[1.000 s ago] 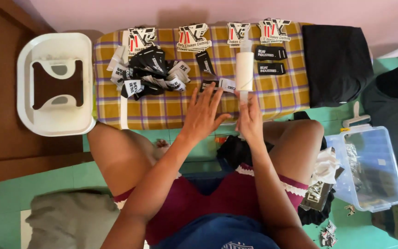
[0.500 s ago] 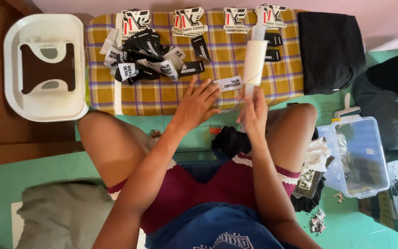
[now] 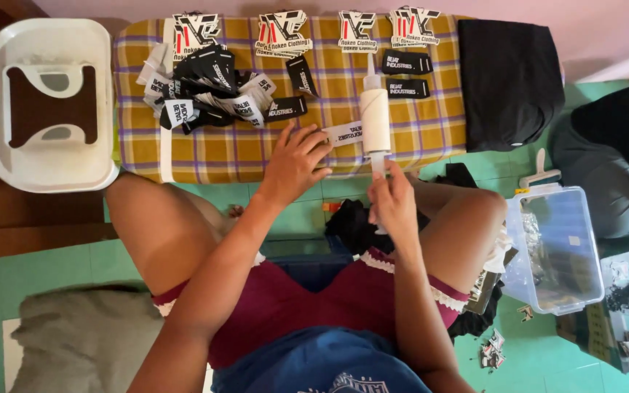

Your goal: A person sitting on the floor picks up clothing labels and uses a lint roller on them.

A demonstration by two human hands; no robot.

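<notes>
My right hand (image 3: 393,200) grips the plunger end of a large white syringe (image 3: 375,116) that points away from me over a yellow plaid cloth (image 3: 227,149). My left hand (image 3: 296,164) presses flat on the cloth, fingertips on a white fabric label (image 3: 345,133) beside the syringe barrel. A heap of black and white labels (image 3: 209,91) lies to the left. Two black labels (image 3: 406,74) lie to the right of the syringe tip. Printed logo patches (image 3: 283,33) line the far edge.
A white plastic tray (image 3: 41,105) sits at the left on brown wood. A folded black garment (image 3: 507,80) lies at the right end of the cloth. A clear plastic box (image 3: 556,251) stands on the green floor by my right knee. Grey fabric (image 3: 74,338) lies lower left.
My left hand has slid forward onto the white label and flattened it. The syringe stays upright in my right hand, now beside that label.
</notes>
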